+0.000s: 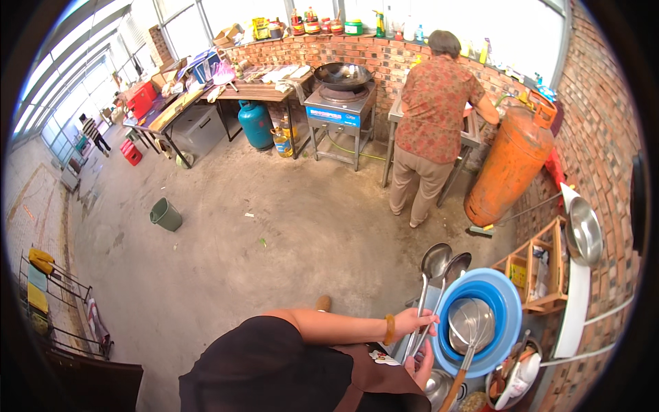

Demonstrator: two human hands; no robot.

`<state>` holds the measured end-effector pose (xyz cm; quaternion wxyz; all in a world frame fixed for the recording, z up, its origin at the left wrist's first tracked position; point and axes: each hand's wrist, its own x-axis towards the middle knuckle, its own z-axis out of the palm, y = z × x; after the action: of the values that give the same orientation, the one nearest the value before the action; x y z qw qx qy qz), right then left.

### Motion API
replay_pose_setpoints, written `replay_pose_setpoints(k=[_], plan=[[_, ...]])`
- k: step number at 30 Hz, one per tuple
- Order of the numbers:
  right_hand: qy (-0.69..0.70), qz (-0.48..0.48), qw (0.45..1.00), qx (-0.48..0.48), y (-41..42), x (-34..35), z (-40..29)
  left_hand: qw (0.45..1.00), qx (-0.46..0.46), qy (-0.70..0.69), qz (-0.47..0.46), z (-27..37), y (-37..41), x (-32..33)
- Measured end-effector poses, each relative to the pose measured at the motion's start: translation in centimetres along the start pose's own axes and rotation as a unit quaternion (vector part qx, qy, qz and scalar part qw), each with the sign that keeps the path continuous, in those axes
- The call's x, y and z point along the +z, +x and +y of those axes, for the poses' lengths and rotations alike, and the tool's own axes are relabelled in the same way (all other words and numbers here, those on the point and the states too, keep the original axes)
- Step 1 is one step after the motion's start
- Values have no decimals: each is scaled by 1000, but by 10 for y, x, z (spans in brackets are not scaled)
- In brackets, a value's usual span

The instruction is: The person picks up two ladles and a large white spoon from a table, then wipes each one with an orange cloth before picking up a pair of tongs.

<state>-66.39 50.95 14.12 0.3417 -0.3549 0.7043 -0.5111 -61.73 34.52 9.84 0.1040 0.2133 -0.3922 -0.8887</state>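
My left hand [414, 323], with an amber-coloured bangle at the wrist, grips the long handles of two metal ladles. The bowl of one ladle [436, 260] points away from me, and the second ladle [457, 268] lies close beside it. Just below, my right hand [423, 364] has its fingers curled at the lower ends of the handles; whether it grips them is unclear. Beside both hands stands a light-blue plastic basin [507, 296] with a darker blue one inside. A wire-mesh strainer [471, 324] rests over it, its wooden handle [455, 383] pointing towards me.
A pot of utensils [515, 371] and a metal bowl [437, 386] sit near the basin. Beyond are a wooden rack [548, 273] and a leaning orange gas cylinder [507, 165]. Another person [435, 103] bends over a sink. A wok [344, 77] tops a stove; a green bin [166, 215] stands on the floor.
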Motion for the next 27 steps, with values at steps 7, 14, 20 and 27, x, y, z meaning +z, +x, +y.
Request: replay_pose_setpoints(k=[7,14,20,27], plan=[[184,-113,969,119,129,146,-25,997,44,-33,49,114,-38,-139],[226,-320,909,142,238,309,-115,969,123,4,214,236,-99,-270],[95,-479,866,106,324,391,-141,913,229,-128,312,285,-150,-371],[-4,-373,925,79,482,420,-135,745,345,-419,388,303,-246,-483]])
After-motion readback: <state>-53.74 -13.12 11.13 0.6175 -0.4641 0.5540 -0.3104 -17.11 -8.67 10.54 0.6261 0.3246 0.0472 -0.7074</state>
